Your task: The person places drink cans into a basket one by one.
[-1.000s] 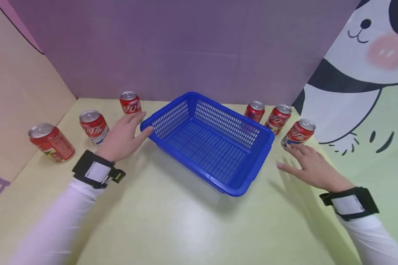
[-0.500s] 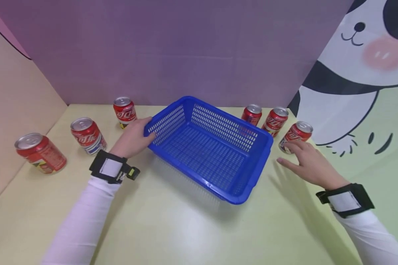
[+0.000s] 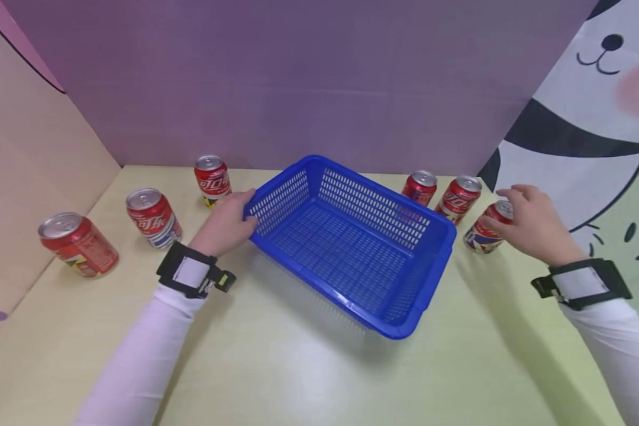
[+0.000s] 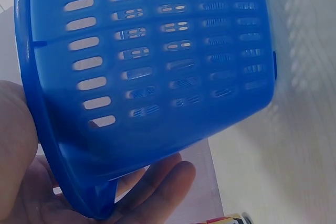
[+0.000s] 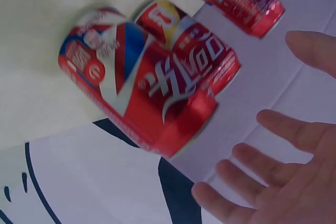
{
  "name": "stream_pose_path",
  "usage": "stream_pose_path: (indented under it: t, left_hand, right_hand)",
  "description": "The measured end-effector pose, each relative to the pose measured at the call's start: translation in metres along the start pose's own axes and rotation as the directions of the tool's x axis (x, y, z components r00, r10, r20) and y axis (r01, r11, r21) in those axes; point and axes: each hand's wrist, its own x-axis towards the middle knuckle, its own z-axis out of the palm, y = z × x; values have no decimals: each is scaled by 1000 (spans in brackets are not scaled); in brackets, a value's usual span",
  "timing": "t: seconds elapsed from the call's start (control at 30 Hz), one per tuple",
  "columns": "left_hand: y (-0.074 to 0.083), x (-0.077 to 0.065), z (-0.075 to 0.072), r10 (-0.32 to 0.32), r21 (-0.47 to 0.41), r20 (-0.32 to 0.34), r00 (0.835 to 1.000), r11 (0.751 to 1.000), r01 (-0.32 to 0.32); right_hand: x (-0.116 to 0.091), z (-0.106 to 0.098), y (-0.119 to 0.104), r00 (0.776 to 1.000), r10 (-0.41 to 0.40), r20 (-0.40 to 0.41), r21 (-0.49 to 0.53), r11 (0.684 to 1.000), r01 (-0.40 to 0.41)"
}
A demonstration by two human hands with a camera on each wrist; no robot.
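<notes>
A blue plastic basket [image 3: 346,302] with slotted walls sits in the middle of the table, and nothing lies inside it. My left hand [image 3: 220,225] grips its left corner; in the left wrist view the rim runs between thumb and fingers [image 4: 176,182]. On the right, my right hand [image 3: 538,225] hovers at the top of the nearest red soda can [image 3: 479,238], partly covering it. Its fingers are spread apart from the can in the right wrist view. Behind that can stand a second soda can [image 3: 458,198] and a third soda can [image 3: 419,188], partly hidden by the basket.
Left of the basket stand three more red cans: a back can [image 3: 213,179] near the left hand, a middle can [image 3: 154,218] and a front can [image 3: 80,245]. A purple wall [image 3: 298,89] closes the back, with a panda-printed panel [image 3: 559,171] on the right.
My left hand has moved right and taken hold of the basket's corner. My right hand has risen from in front of the nearest right can to over its top. The view has shifted slightly.
</notes>
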Motion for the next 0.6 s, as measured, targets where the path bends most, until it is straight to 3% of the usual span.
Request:
stream_pose_path:
  t: [0.27, 0.6]
  left_hand:
    - [0, 0, 0, 2, -7, -9, 1000, 1000, -2]
    - [2, -2, 1, -5, -19, -21, 1000, 1000, 4]
  right_hand:
    - [32, -9, 22, 968, 176, 178, -35, 984, -173]
    - [46, 5, 32, 927, 198, 317, -1, 978, -208]
